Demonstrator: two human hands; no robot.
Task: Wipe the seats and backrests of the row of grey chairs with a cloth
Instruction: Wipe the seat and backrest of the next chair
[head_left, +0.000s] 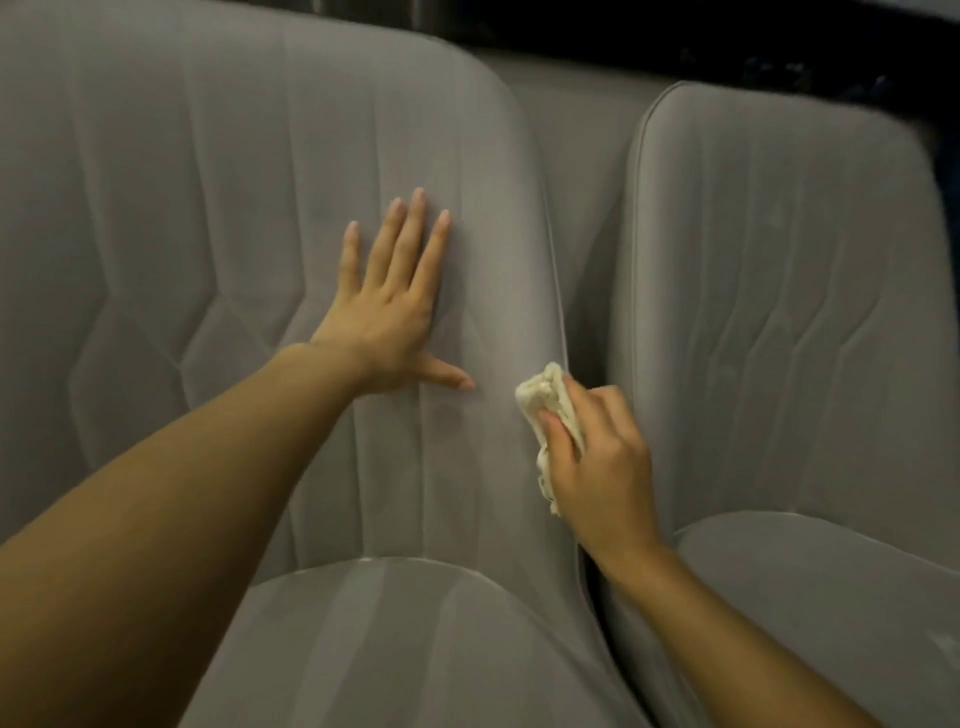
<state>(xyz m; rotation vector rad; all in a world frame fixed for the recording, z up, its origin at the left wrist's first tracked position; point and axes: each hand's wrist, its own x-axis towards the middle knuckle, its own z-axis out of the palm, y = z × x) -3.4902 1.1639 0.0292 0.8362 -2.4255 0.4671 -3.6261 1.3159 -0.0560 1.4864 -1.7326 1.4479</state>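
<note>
right hand (597, 457) grips bunched cloth (545, 410) at the near chair backrest (208, 208) right edge. left hand (389, 306) flat, fingers straight, bracing it. best wiping firmly along the piping.

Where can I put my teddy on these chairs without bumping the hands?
The right chair's seat is bare, right of the right forearm. The left chair's seat is bare between the two forearms. Crowded: the left backrest's right edge, left hand flat, right hand gripping the cloth.
</note>
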